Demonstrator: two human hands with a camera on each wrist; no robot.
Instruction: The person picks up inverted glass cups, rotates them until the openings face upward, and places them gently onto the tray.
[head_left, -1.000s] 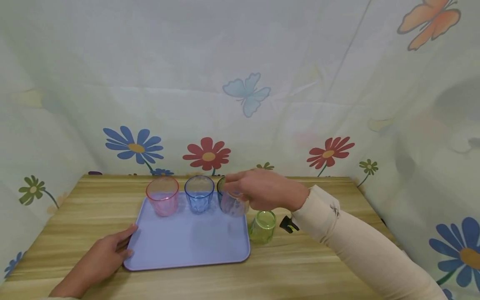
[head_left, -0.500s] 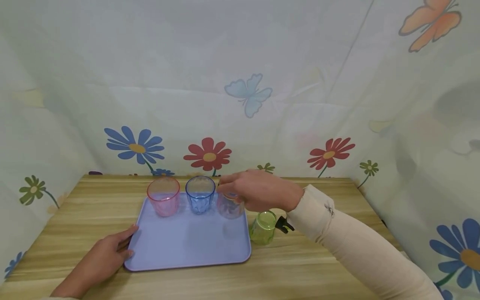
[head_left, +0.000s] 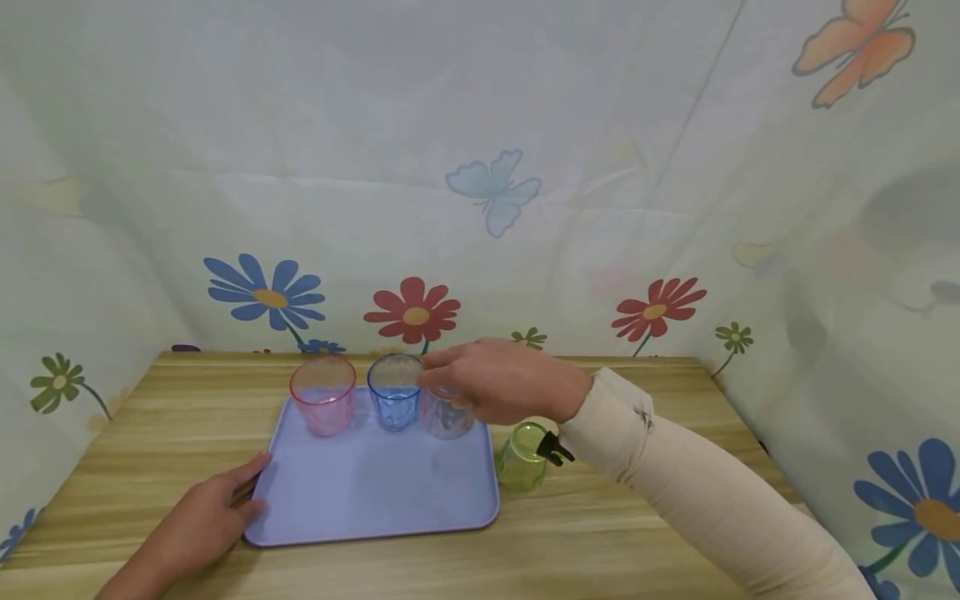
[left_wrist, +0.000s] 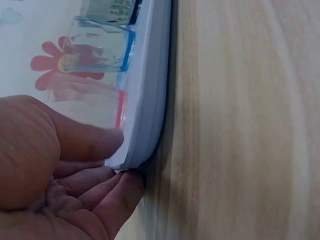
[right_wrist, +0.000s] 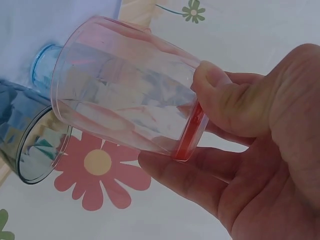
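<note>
Red-based cup [right_wrist: 125, 95], mouth down, now farther left along the tray's [head_left: 375, 500] far edge.
Right hand [head_left: 502, 379]: fingers gripping the cup's base. Left hand [head_left: 206, 512]: pinching the tray's left edge, toward the near corner. Over the last second held cup shifted from near the far-right corner toward the blue cup [head_left: 395, 408]; contact with tray unclear. Carry looks unfinished. Dark-rimmed cup [right_wrist: 30, 135] close by. Pink cup [head_left: 324, 408] upright, far-left corner. Green cup [head_left: 519, 468] inverted on bench [head_left: 615, 517], beside right edge.
</note>
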